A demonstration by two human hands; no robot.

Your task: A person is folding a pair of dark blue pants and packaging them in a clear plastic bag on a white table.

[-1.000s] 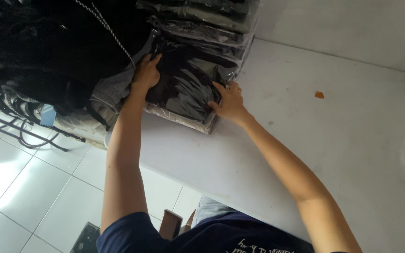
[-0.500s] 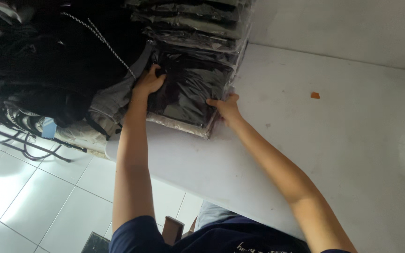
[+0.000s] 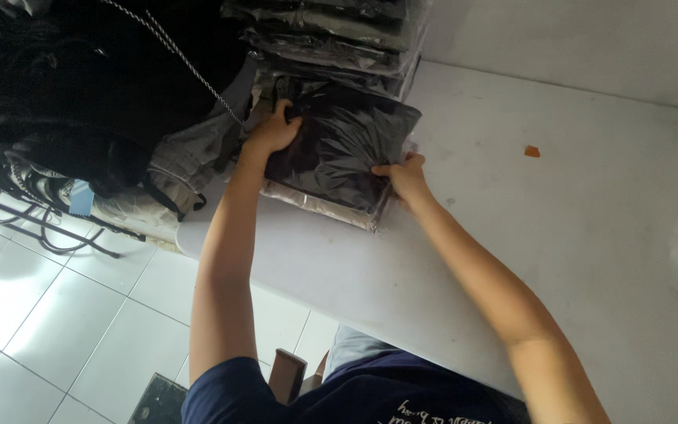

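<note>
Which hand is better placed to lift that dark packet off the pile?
Probably the left hand: its fingers curl over the packet at its far edge beside the clothes heap, a fuller grip. The right hand only pinches the near edge by the table.

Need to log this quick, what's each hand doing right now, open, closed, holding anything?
Left hand: closed on the far left edge of the dark plastic-wrapped package.
Right hand: closed on the same package's near right edge.
</note>
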